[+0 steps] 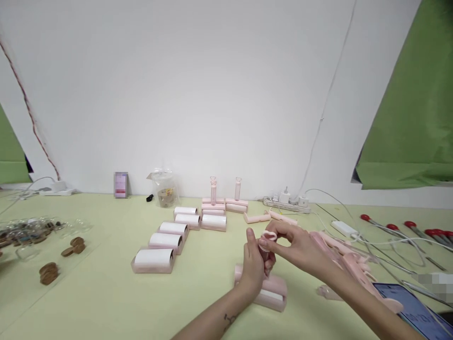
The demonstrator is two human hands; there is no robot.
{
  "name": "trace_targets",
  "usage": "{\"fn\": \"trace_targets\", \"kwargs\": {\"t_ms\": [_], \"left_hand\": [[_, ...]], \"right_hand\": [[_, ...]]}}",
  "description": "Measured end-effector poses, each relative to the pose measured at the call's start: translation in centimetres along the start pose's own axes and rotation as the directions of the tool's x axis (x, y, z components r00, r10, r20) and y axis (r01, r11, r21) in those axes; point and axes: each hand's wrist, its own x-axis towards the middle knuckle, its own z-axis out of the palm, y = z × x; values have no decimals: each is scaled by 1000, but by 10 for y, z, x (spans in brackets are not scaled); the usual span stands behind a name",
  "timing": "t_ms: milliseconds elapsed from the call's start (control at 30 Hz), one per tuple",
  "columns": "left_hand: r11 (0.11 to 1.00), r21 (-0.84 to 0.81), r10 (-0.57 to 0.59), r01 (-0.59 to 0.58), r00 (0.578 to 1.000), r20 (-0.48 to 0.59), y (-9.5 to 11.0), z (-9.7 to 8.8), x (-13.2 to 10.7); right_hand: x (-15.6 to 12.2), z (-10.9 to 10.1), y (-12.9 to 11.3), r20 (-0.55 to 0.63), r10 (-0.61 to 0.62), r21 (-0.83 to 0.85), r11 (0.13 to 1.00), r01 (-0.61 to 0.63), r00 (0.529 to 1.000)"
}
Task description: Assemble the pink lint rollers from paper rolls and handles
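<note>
My left hand (254, 267) is wrapped round the upright handle of a pink lint roller (274, 285), its thumb pointing up. At the top of that handle, my right hand (295, 243) pinches a pale pink heart-shaped loop (269, 234) between thumb and fingers. Below my hands the roller head lies on the table, with a white strip of its roll showing. My fingers cover most of the handle. Two similar rollers with upright heart-topped handles (238, 189) stand by the wall. White rolls in pink holders (154, 261) lie in rows to the left.
Loose pink parts (348, 264) and a phone (410, 302) lie by my right forearm. Behind them are cables, a power strip (286, 204) and red-tipped rods (392, 227). Along the wall are a clear bag (165, 189) and another phone (121, 185). Brown discs (48, 273) lie far left.
</note>
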Motion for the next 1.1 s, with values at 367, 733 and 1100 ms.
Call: {"fn": "trace_targets", "kwargs": {"t_ms": [367, 733, 1100], "left_hand": [[989, -132, -63, 67, 997, 39, -3, -1, 1], [989, -147, 5, 19, 987, 162, 5, -6, -3], [988, -99, -125, 117, 989, -76, -11, 2, 2]], "right_hand": [[11, 3, -6, 86, 18, -134, 991, -6, 996], [18, 22, -3, 385, 130, 268, 932, -245, 914], [18, 25, -1, 417, 154, 323, 896, -305, 896]]}}
